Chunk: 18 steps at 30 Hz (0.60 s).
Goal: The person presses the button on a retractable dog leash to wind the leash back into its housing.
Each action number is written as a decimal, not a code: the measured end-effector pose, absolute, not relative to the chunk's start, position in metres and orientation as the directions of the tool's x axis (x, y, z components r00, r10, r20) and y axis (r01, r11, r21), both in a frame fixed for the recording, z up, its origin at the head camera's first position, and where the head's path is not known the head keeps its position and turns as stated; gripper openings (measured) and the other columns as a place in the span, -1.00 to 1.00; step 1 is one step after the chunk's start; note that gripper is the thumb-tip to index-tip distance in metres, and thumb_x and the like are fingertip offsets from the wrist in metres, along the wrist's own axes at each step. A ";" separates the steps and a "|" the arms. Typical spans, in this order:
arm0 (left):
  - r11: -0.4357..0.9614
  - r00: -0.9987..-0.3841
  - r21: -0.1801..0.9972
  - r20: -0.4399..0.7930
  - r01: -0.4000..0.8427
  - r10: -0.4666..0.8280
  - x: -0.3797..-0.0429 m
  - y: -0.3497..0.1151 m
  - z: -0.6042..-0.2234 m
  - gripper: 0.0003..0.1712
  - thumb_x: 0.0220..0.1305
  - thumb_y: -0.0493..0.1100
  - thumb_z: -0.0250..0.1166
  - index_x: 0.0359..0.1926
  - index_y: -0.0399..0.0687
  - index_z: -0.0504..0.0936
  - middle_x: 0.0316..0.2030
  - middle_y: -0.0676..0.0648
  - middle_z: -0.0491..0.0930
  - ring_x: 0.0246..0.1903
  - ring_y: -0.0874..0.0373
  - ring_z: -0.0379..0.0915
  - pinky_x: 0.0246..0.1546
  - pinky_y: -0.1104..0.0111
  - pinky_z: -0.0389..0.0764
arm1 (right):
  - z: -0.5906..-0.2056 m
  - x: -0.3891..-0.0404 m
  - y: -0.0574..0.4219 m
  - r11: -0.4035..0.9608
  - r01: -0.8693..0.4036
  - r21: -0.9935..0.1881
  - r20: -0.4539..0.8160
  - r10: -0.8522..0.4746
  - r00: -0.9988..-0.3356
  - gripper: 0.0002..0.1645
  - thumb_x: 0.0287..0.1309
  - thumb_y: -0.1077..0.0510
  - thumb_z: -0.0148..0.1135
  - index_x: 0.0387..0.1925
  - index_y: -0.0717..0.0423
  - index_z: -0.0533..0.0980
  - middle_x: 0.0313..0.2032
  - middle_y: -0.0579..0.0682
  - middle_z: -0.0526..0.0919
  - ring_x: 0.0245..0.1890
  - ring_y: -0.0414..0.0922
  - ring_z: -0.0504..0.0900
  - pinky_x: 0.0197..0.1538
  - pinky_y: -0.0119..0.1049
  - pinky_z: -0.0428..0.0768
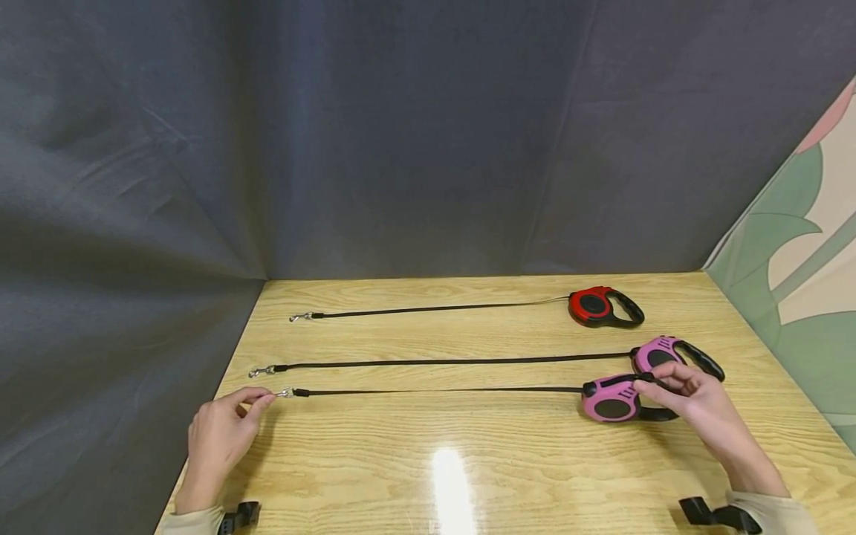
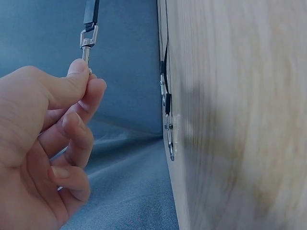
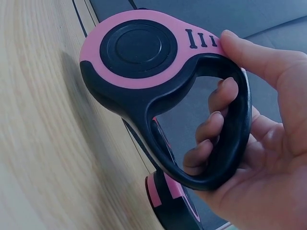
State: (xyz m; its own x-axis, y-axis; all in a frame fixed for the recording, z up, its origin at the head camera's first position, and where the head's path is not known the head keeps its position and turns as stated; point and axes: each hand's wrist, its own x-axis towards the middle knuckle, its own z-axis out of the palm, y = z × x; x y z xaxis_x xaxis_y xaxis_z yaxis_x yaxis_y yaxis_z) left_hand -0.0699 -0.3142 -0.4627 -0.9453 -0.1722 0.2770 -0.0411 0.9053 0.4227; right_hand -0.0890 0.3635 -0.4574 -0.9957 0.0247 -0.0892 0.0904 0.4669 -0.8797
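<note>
Between thumb and index finger, my left hand (image 1: 224,435) pinches the metal snap hook (image 2: 86,48) at the end of a black leash strap (image 1: 401,391). At the other end, my right hand (image 1: 702,409) grips the black handle (image 3: 240,129) of a pink retractable leash (image 1: 610,401), its fingers curled through the loop. The strap runs stretched between both hands, raised above the table. Just behind lies a second pink retractable leash (image 1: 652,353), partly hidden by the held one in the head view. Its strap (image 1: 455,362) is drawn out to a snap hook (image 1: 261,371) at left.
Farther back lies a red retractable leash (image 1: 593,305), its strap (image 1: 428,307) extended left to a snap hook (image 1: 301,317). Dark grey cloth (image 1: 414,141) rises behind and left of the wooden table (image 1: 361,475). Patterned fabric (image 1: 802,260) borders the right side.
</note>
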 end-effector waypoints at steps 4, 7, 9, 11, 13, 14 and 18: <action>0.904 -0.946 0.426 0.277 -0.039 -0.171 -0.069 -0.314 -0.463 -0.79 0.39 0.04 0.47 -0.14 0.06 0.88 -0.45 0.04 0.79 -0.57 0.22 0.55 -0.54 0.17 0.49 | -0.458 -0.088 0.363 0.468 0.091 -0.879 -0.090 0.025 -0.996 -0.92 0.45 0.18 0.35 -0.19 -0.08 0.59 -0.36 -0.39 0.61 -0.29 -0.32 0.49 -0.27 -0.35 0.47; 0.904 -0.949 0.426 0.271 -0.034 -0.163 -0.069 -0.314 -0.464 -0.80 0.39 0.04 0.47 -0.13 0.06 0.88 -0.43 0.03 0.80 -0.56 0.22 0.56 -0.54 0.18 0.48 | -0.459 -0.088 0.362 0.458 0.090 -0.884 -0.090 0.022 -0.996 -0.91 0.44 0.18 0.37 -0.20 -0.07 0.59 -0.37 -0.39 0.60 -0.30 -0.31 0.48 -0.28 -0.33 0.46; 0.904 -0.951 0.426 0.265 -0.031 -0.158 -0.069 -0.314 -0.464 -0.80 0.39 0.03 0.47 -0.13 0.06 0.88 -0.41 0.03 0.81 -0.56 0.23 0.56 -0.54 0.19 0.48 | -0.459 -0.088 0.362 0.453 0.088 -0.887 -0.089 0.020 -0.996 -0.90 0.44 0.19 0.37 -0.20 -0.06 0.59 -0.37 -0.39 0.59 -0.31 -0.31 0.48 -0.28 -0.32 0.45; 0.904 -0.952 0.426 0.264 -0.028 -0.154 -0.070 -0.314 -0.464 -0.80 0.39 0.03 0.47 -0.13 0.06 0.88 -0.40 0.02 0.81 -0.56 0.23 0.56 -0.54 0.19 0.48 | -0.459 -0.089 0.361 0.452 0.088 -0.888 -0.089 0.020 -0.996 -0.90 0.44 0.20 0.36 -0.20 -0.06 0.59 -0.37 -0.38 0.58 -0.30 -0.30 0.47 -0.28 -0.30 0.44; 0.903 -0.952 0.429 0.264 -0.026 -0.153 -0.070 -0.314 -0.464 -0.80 0.40 0.03 0.47 -0.13 0.06 0.88 -0.40 0.02 0.81 -0.57 0.23 0.55 -0.55 0.20 0.48 | -0.458 -0.089 0.361 0.456 0.090 -0.885 -0.089 0.024 -0.996 -0.91 0.45 0.20 0.35 -0.19 -0.07 0.59 -0.36 -0.38 0.58 -0.29 -0.29 0.46 -0.27 -0.31 0.44; 0.902 -0.952 0.431 0.265 -0.025 -0.153 -0.070 -0.314 -0.464 -0.80 0.40 0.03 0.47 -0.13 0.06 0.88 -0.40 0.02 0.81 -0.57 0.23 0.55 -0.54 0.20 0.47 | -0.458 -0.089 0.361 0.459 0.092 -0.884 -0.091 0.025 -0.996 -0.91 0.45 0.19 0.35 -0.18 -0.08 0.60 -0.36 -0.38 0.58 -0.29 -0.29 0.46 -0.27 -0.31 0.43; 0.902 -0.952 0.431 0.265 -0.024 -0.152 -0.070 -0.315 -0.464 -0.79 0.40 0.04 0.47 -0.12 0.05 0.88 -0.41 0.01 0.81 -0.57 0.23 0.55 -0.55 0.20 0.47 | -0.457 -0.089 0.360 0.464 0.100 -0.880 -0.098 0.027 -0.995 -0.93 0.46 0.17 0.35 -0.18 -0.07 0.59 -0.34 -0.39 0.59 -0.27 -0.31 0.46 -0.26 -0.32 0.44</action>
State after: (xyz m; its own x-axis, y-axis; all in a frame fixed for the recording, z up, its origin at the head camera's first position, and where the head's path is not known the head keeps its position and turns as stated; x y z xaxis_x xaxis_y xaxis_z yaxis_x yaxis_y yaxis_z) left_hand -0.0696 -0.3147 -0.4639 -0.9523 -0.1520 0.2646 -0.0243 0.9022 0.4306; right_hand -0.0892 0.3601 -0.4575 -0.9948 0.0271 -0.0982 0.0995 0.4638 -0.8803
